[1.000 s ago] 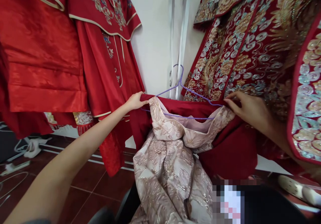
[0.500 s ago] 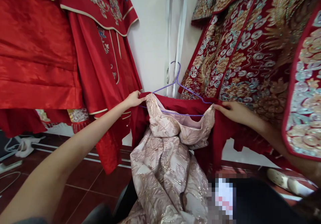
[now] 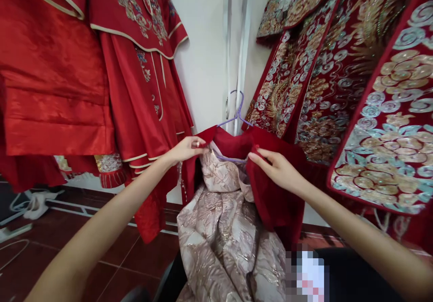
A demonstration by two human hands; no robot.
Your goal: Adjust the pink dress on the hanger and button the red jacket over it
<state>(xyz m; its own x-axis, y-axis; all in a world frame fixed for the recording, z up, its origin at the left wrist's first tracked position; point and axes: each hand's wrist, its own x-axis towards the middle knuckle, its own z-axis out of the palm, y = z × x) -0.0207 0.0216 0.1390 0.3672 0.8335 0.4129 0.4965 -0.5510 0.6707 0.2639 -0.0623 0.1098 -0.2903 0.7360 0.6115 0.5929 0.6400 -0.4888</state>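
Observation:
A pale pink brocade dress [image 3: 221, 221] with a metallic leaf pattern hangs from a purple wire hanger [image 3: 239, 109]. Over its shoulders lies a dark red jacket [image 3: 280, 194], its right front panel partly covering the dress's bodice. My left hand [image 3: 189, 149] pinches the jacket's front edge near the dress's left strap. With thumb and fingers closed, my right hand [image 3: 275, 167] grips the jacket's other front edge beside the collar. The dress's right strap is hidden under the red cloth.
Red embroidered garments [image 3: 145, 67] hang on the left, and heavily beaded red-and-gold ones [image 3: 382, 112] crowd the right. White upright poles [image 3: 233, 45] stand behind the hanger. White shoes [image 3: 37, 205] and a metal rack bar sit low on the left above the tiled floor [image 3: 118, 252].
Both hands have moved inward from the dress straps to the red jacket's edges. The jacket, earlier behind the dress, now folds forward over its shoulders and covers the hanger's arms.

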